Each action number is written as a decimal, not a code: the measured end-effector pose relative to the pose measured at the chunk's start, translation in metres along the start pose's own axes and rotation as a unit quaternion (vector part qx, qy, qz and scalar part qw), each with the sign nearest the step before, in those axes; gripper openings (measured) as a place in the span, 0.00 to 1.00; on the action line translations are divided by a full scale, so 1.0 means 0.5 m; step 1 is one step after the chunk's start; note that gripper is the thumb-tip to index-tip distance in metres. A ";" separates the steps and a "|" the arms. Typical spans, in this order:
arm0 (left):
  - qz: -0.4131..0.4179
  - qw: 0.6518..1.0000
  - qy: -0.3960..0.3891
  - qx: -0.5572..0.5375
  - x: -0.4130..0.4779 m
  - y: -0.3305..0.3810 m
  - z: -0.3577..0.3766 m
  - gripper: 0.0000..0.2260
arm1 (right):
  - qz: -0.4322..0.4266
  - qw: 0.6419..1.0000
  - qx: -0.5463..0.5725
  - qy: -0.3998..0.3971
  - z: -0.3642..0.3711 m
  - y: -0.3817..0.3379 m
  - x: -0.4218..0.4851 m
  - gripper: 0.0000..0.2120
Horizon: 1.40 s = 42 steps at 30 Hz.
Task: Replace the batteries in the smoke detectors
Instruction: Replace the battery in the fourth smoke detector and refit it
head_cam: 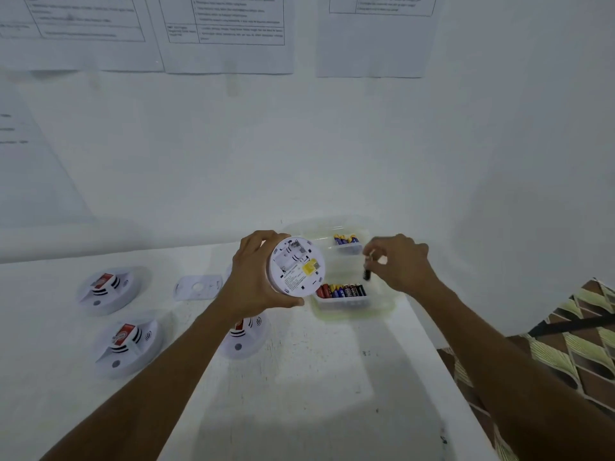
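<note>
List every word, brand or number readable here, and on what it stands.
Nothing can be read for certain.
White printed sheets on the wall: blurred.
Label on the held round white smoke detector: too small.
Red stickers on the white smoke detectors lying on the table: blurred.
Print on the coloured batteries in the clear plastic box: blurred.

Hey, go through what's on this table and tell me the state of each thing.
Held detector: back toward camera, battery bay uncovered, looks empty.
Left hand: grips that detector's rim.
Clear box: open, batteries in two inner trays.
Dark battery: off the table, above the clear box.
Right hand: pinches that battery.
Three table detectors: lying front up, one partly hidden by the arm.
Mounting plate: lying flat, detached.
</note>
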<state>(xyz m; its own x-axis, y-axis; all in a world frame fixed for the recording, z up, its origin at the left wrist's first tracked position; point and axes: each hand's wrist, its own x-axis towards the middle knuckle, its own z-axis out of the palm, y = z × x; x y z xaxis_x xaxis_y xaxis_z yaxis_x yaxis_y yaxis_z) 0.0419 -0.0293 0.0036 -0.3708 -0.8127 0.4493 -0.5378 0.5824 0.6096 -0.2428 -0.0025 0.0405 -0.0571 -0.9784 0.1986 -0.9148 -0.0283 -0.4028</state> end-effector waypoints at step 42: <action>-0.046 0.999 0.003 0.010 0.067 -0.078 -0.018 0.45 | 0.078 0.986 -0.045 -0.142 0.143 -0.063 0.296 0.12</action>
<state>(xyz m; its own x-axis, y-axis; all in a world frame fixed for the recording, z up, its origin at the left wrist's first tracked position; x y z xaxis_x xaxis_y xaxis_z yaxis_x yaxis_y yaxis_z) 0.0570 -0.0791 0.0009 -0.3149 -0.8624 0.3963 -0.5846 0.5052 0.6348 -0.1940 -0.1609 0.0185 -0.0981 -0.9876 -0.1228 -0.9365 0.1334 -0.3244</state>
